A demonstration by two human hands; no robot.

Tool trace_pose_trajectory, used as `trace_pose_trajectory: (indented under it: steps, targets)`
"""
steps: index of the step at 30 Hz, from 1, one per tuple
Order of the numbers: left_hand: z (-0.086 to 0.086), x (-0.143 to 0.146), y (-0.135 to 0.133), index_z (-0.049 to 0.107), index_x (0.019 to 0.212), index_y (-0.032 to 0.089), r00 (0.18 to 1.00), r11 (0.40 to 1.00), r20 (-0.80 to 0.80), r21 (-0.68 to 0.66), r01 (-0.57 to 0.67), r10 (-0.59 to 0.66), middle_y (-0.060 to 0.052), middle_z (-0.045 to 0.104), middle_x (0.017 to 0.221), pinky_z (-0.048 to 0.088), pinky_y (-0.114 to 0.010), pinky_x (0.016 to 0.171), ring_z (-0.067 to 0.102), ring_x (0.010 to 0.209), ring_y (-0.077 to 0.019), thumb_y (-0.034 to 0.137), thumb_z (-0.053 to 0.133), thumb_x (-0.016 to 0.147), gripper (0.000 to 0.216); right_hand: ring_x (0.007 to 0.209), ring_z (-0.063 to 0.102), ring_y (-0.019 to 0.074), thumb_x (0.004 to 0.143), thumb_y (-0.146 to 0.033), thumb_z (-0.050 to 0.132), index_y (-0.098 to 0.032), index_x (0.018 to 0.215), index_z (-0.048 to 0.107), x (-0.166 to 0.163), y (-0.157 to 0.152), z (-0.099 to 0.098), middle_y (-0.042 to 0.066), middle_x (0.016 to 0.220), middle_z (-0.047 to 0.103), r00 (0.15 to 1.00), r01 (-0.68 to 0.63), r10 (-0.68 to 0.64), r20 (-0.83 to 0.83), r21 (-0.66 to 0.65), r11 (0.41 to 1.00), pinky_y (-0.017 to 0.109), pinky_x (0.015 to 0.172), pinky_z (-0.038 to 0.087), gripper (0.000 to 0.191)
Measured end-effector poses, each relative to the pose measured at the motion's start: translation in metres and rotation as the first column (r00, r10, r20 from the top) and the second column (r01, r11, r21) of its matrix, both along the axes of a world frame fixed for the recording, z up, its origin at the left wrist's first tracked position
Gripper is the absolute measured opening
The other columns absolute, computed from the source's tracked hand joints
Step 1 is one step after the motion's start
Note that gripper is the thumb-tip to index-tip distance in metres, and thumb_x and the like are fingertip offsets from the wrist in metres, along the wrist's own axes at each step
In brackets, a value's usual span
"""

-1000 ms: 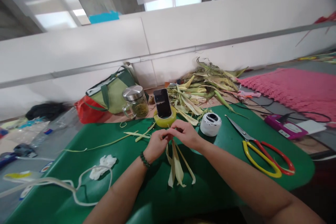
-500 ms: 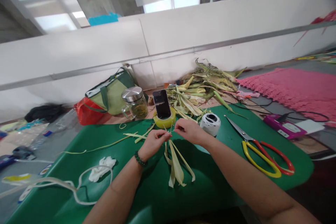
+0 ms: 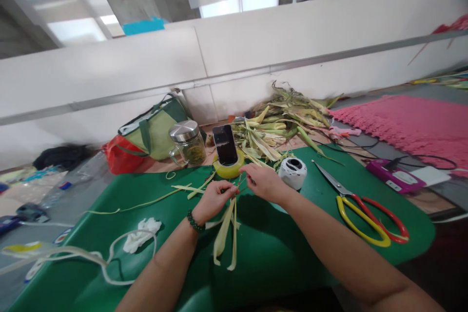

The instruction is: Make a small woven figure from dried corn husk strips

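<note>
My left hand (image 3: 216,197), with a dark green bead bracelet at the wrist, pinches the gathered top of a bundle of corn husk strips (image 3: 224,234). The pale strips hang from the fingertips over the green board (image 3: 278,263). Just to the right and slightly higher, my right hand (image 3: 265,183) is closed, thumb and finger on a thin strand near the bundle's top. Too fine to make out is whether that strand is thread or husk fibre. A white spool (image 3: 293,175) stands beside the right wrist.
Large scissors (image 3: 361,214) with red and yellow handles lie at right. Behind the hands, a phone (image 3: 225,145) leans in a yellow tape roll (image 3: 230,169), near a lidded glass jar (image 3: 190,148) and a husk pile (image 3: 292,112). A white cable (image 3: 106,265) and crumpled tissue (image 3: 142,235) lie left.
The hanging husk strips have swung left and bunched closer together. My right hand has shifted slightly, its fingers turned at the bundle's top. The left hand stays in nearly the same place.
</note>
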State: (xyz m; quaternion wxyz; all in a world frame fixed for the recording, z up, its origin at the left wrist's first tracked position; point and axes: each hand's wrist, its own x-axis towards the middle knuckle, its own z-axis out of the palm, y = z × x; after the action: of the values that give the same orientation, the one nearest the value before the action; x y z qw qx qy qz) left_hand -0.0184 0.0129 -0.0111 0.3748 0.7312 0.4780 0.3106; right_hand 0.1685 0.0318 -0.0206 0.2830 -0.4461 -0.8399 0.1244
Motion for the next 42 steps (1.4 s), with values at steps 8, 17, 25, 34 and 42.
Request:
trace_pose_trajectory:
  steps: [8,17,25,34,42]
  targets:
    - [-0.004,-0.001,0.002,0.071,0.064,0.013,0.998,0.996,-0.002,-0.065,-0.06,0.06,-0.004,0.065,0.058,0.042,-0.025,0.055,0.055,0.058,-0.0161,0.04,0.058,0.074,0.031,0.077,0.059,0.0198,0.072,-0.003,0.047,-0.016,0.103,0.06,0.013,-0.002,0.016,0.012,0.106,0.06,0.928,0.364,-0.359,-0.094,0.035,0.931,0.029,0.061,0.041,0.036]
    - [-0.006,0.0,0.004,0.059,0.054,0.015,0.989,0.986,0.147,-0.168,-0.006,0.031,-0.001,0.056,0.052,0.041,-0.024,0.054,0.049,0.053,-0.0127,0.051,0.058,0.073,0.041,0.058,0.059,0.0115,0.08,-0.018,0.054,-0.017,0.106,0.053,-0.024,-0.016,-0.009,0.003,0.08,0.064,0.899,-0.202,-0.008,-0.438,-0.43,0.88,0.024,0.055,0.044,0.026]
    - [0.001,0.002,0.001,0.061,0.062,0.015,0.971,0.98,0.207,-0.181,-0.08,0.117,0.0,0.058,0.053,0.046,-0.024,0.055,0.053,0.052,-0.0119,0.046,0.062,0.072,0.033,0.047,0.042,0.0088,0.079,-0.021,0.056,-0.017,0.088,0.061,-0.019,-0.011,-0.008,-0.007,0.053,0.047,0.943,-0.111,-0.012,-0.332,-0.347,0.931,0.021,0.047,0.029,0.01]
    - [-0.005,0.005,0.0,0.048,0.064,0.018,0.934,0.971,0.291,-0.179,-0.159,0.206,0.004,0.058,0.046,0.046,-0.022,0.047,0.055,0.044,-0.0108,0.046,0.065,0.07,0.033,0.048,0.035,0.0088,0.083,-0.027,0.057,-0.021,0.078,0.071,-0.02,-0.013,-0.007,-0.004,0.051,0.047,0.952,-0.165,0.084,-0.295,-0.261,0.951,0.021,0.047,0.022,0.017]
    - [-0.01,0.008,0.0,0.049,0.064,0.018,0.93,0.966,0.301,-0.207,-0.154,0.213,0.003,0.059,0.046,0.047,-0.023,0.045,0.058,0.043,-0.0128,0.044,0.066,0.07,0.032,0.049,0.036,0.0096,0.079,-0.027,0.061,-0.02,0.071,0.072,-0.022,-0.009,-0.015,-0.004,0.051,0.048,0.935,-0.139,0.033,-0.353,-0.278,0.95,0.022,0.047,0.023,0.015]
